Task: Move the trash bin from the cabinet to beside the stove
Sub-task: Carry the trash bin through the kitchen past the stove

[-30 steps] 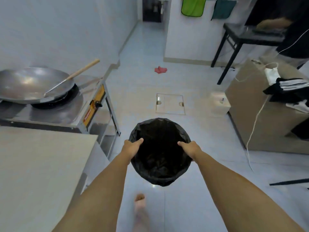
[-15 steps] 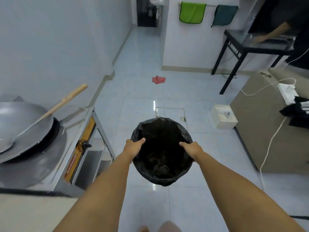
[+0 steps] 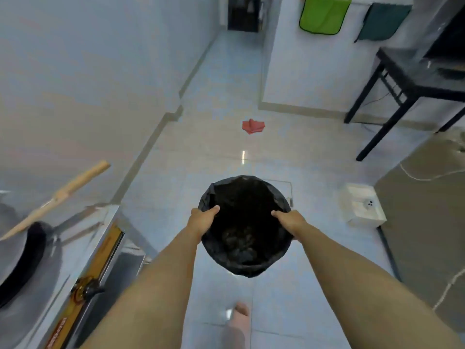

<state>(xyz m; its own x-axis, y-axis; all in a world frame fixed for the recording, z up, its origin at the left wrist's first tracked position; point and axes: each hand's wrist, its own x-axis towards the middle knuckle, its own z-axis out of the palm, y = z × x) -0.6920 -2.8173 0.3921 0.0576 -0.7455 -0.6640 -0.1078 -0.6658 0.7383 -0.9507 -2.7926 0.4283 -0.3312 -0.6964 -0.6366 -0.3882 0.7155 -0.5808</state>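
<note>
In the head view, the trash bin (image 3: pixel 245 222), lined with a black bag, is held off the floor (image 3: pixel 226 152), just to the right of the stove (image 3: pixel 57 260) and a little beyond its front corner. Its rim is pinched on either side: the left hand (image 3: pixel 201 220) on the side nearer the stove, the right hand (image 3: pixel 289 221) on the far side, thumbs laid over the edge. Only the rim and loose liner are gripped, so a slip of the bag over the rim is judged possible, which could tip the bin and spill the dark contents. The wooden handle (image 3: pixel 63 195) jutting from the stove could be knocked if the bin is swung towards it.
</note>
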